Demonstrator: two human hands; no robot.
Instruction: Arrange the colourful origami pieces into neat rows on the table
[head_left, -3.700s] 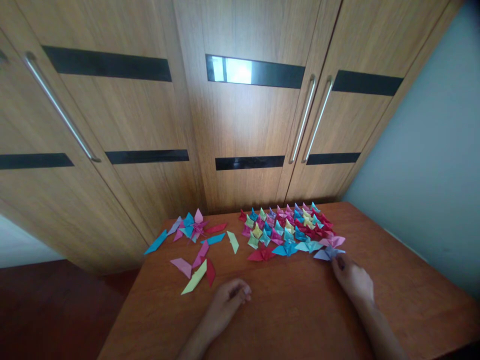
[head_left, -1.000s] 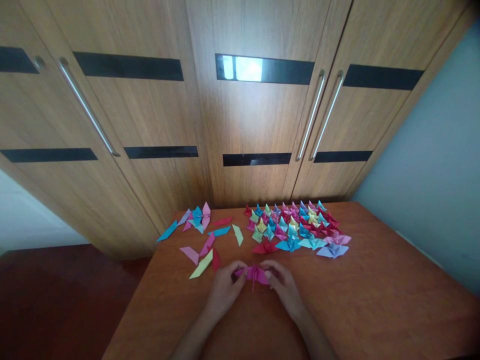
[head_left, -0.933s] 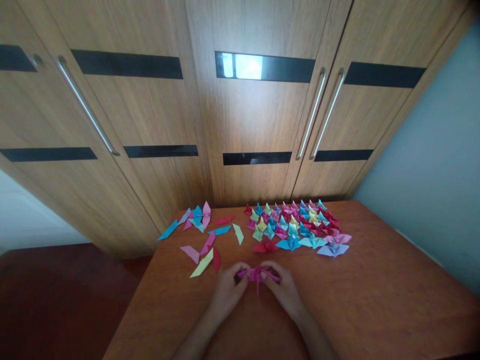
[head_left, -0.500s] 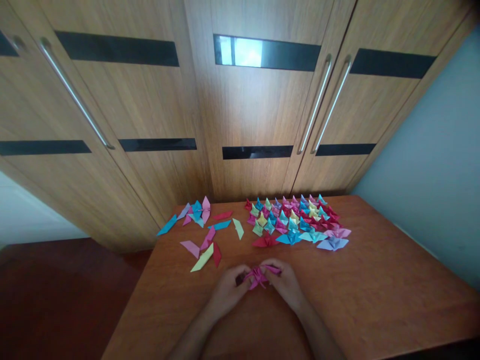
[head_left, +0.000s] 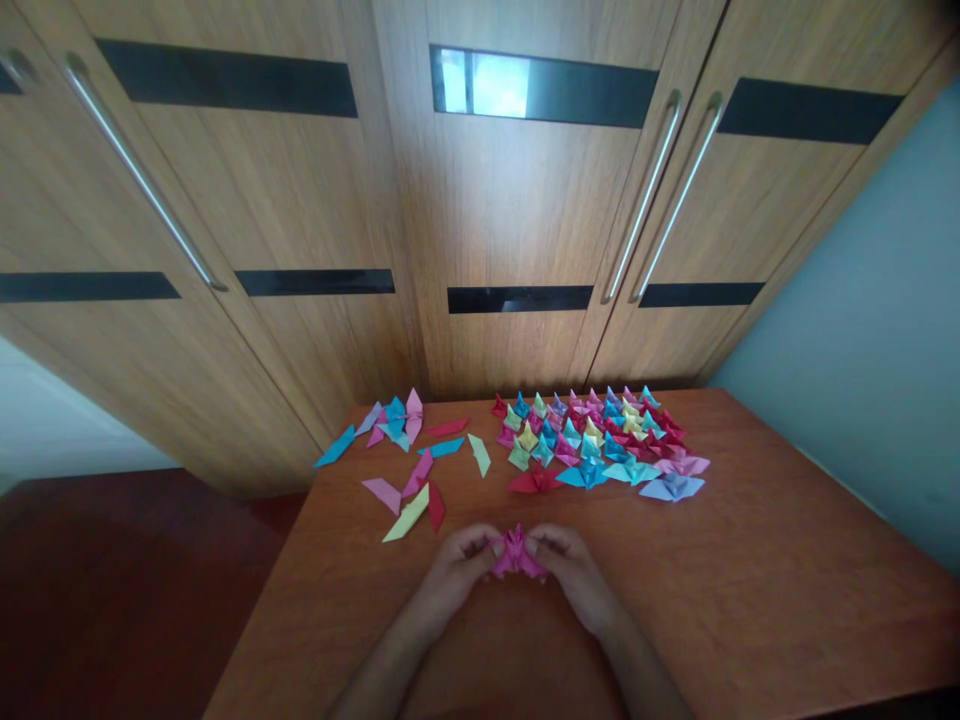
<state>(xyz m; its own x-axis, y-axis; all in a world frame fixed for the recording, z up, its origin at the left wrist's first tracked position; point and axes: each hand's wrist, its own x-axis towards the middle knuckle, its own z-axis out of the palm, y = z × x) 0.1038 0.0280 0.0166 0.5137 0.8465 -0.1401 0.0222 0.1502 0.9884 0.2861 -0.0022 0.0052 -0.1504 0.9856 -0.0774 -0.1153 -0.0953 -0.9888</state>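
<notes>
While both hands, left (head_left: 459, 575) and right (head_left: 574, 570), pinch the magenta origami crane (head_left: 517, 553), folded cranes (head_left: 589, 437) stand beyond it.

The left hand (head_left: 452, 572) is bare, and so is the right hand (head_left: 574, 568), each with slender fingers and a rounded thumb (the nails are too small and blurred to make out). The left forearm (head_left: 390, 645) and the right forearm (head_left: 637, 650) are bare too, smooth in outline, narrow at the wrists and gradually wider toward the near edge of the table (head_left: 750, 590). Shadow softens both, blurring finer detail.
</notes>
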